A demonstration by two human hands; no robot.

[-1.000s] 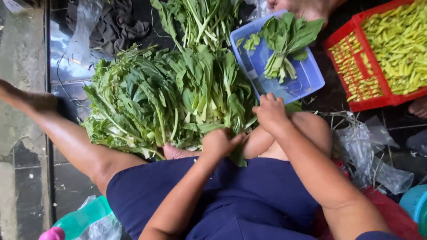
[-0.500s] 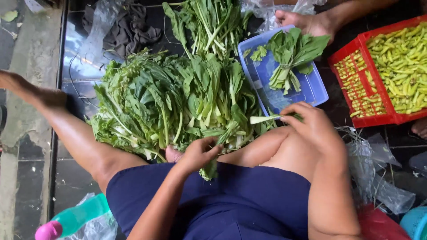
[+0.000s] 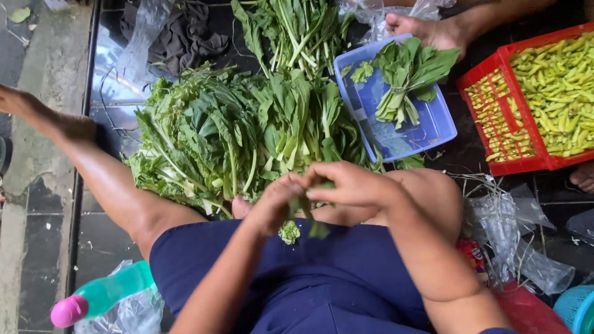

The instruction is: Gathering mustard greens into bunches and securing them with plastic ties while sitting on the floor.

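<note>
Head view, looking down at a seated person sorting leafy greens. Nearest the camera, the left hand (image 3: 275, 204) and right hand (image 3: 346, 184) meet over the lap, fingertips touching, both pinching one sprig (image 3: 303, 216) of greens; its leafy end hangs below the hands against the dark blue garment (image 3: 309, 291). The fingers of each hand are pressed together on the stem, not spread. Left of the sprig, low in the frame, a green bottle (image 3: 102, 297) with a pink cap lies on clear plastic.

Just beyond the sprig, a large pile (image 3: 235, 136) of loose greens lies on the floor between the person's bare legs. Beyond the pile and to its right, a blue tray (image 3: 433, 130) holds a small trimmed bunch (image 3: 405, 74); a second heap (image 3: 291, 31) of stalks lies beyond the pile. Right of the tray, a red crate (image 3: 495, 117) holds yellow-green pods (image 3: 557, 86). At the tray's far edge, another person's hand (image 3: 427, 31) rests near clear plastic. A dark cloth (image 3: 185, 31) lies beyond the pile, to the left.

Risk, as a judgement: the stem is thin and held only at the fingertips, so a hard pull could snap it short or tear good leaf. Loosened pieces would likely fall onto the lap or back into the pile, mixing trimmed with untrimmed greens.
</note>
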